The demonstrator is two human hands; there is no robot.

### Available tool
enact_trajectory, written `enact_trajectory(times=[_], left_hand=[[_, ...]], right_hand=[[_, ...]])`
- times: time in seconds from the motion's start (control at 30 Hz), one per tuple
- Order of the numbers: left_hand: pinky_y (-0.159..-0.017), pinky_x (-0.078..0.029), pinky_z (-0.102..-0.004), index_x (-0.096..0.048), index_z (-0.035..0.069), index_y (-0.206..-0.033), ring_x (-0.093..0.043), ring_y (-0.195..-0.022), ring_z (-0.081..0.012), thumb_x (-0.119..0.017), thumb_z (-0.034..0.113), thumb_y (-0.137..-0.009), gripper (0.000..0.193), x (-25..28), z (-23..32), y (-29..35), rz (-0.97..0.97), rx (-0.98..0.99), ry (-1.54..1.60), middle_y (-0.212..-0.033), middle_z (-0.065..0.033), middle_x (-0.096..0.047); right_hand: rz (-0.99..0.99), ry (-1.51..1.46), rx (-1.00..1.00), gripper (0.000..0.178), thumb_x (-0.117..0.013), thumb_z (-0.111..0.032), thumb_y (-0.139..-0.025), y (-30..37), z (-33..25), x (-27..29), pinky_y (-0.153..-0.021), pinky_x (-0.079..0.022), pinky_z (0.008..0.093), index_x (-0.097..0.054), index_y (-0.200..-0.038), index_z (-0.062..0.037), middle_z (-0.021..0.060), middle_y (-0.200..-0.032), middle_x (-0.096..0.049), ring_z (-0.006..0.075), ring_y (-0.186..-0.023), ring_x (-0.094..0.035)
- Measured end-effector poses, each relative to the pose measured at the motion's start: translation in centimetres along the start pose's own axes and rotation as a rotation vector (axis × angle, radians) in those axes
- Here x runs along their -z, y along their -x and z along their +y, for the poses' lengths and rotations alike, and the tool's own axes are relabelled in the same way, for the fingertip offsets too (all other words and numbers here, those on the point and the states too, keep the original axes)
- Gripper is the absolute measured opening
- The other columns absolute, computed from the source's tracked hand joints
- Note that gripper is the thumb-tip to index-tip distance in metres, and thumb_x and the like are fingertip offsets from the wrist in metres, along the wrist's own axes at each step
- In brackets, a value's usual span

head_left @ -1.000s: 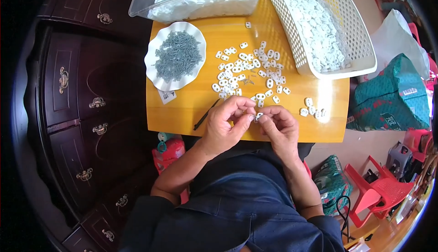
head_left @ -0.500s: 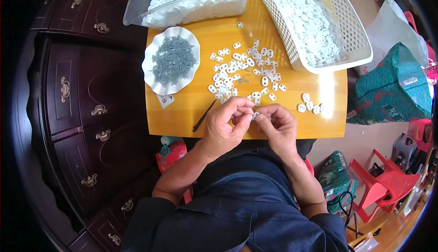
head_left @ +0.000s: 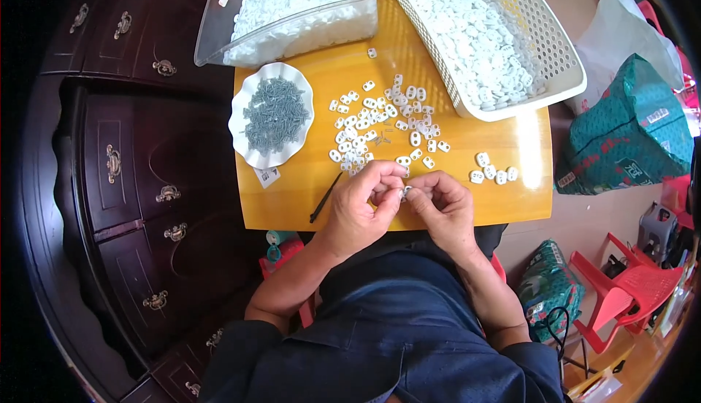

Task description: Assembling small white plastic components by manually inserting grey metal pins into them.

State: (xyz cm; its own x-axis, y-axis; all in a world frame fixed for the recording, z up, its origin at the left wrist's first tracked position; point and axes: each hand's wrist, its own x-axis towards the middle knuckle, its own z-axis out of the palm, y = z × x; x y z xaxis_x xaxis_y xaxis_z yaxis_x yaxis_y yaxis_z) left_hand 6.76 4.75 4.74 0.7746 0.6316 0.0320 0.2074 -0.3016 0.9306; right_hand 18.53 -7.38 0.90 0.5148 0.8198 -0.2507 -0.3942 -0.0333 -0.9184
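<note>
Close to the table's near edge, my left hand (head_left: 363, 204) and my right hand (head_left: 442, 207) meet with thumbs and fingers pinched. Between their fingertips is a small white plastic piece (head_left: 406, 192), mostly covered, so its details cannot be made out. Just beyond lie many loose white two-holed plastic pieces (head_left: 363, 123), with a few screws (head_left: 381, 139) among them. To the right, several thicker white pieces (head_left: 490, 172) form a small cluster. A black pen-like tool (head_left: 326, 197) rests beside my left hand.
A scalloped white plate (head_left: 238, 127) heaped with grey screws (head_left: 274, 114) stands at the left. Behind are a clear bin (head_left: 292, 47) and a cream perforated basket (head_left: 564, 41), both full of white pieces. Dark drawers (head_left: 109, 162) flank the table (head_left: 511, 209); green bags (head_left: 621, 140) stand right.
Both hands keep their pinch on the small piece, with barely any shift of the fingers. The whole view has tilted slightly, so the table contents appear moved a little left and down.
</note>
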Motion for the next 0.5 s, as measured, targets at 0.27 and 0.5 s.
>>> enact_trajectory(times=[0.27, 0.5], left_hand=[[-0.064, -0.052, -0.0241, -0.067, 0.001, -0.112, -0.065, -0.072, -0.01, -0.067, -0.007, -0.083, 0.03, 1.7, 1.2, -3.4, -0.122, -0.032, -0.114, -0.093, -0.0059, -0.07], [-0.068, -0.056, -0.0347, -0.072, 0.006, -0.105, -0.069, -0.08, -0.0258, -0.071, -0.002, -0.082, 0.025, 1.4, -0.6, -7.2, -0.127, -0.441, -0.553, -0.096, -0.0081, -0.068]], right_hand=[[0.077, -0.19, 0.026, 0.007, -0.065, -0.001, -0.095, -0.5, -1.4, 1.2, -0.065, -0.044, 0.0164, -0.065, -0.102, -0.0016, -0.0057, -0.082, -0.063, -0.0007, -0.07, -0.054], [0.151, -0.224, 0.026, 0.009, -0.065, -0.003, -0.095, -0.8, -1.2, 1.4, -0.065, -0.044, 0.0166, -0.065, -0.104, -0.0014, -0.0056, -0.084, -0.063, -0.0004, -0.069, -0.053]])
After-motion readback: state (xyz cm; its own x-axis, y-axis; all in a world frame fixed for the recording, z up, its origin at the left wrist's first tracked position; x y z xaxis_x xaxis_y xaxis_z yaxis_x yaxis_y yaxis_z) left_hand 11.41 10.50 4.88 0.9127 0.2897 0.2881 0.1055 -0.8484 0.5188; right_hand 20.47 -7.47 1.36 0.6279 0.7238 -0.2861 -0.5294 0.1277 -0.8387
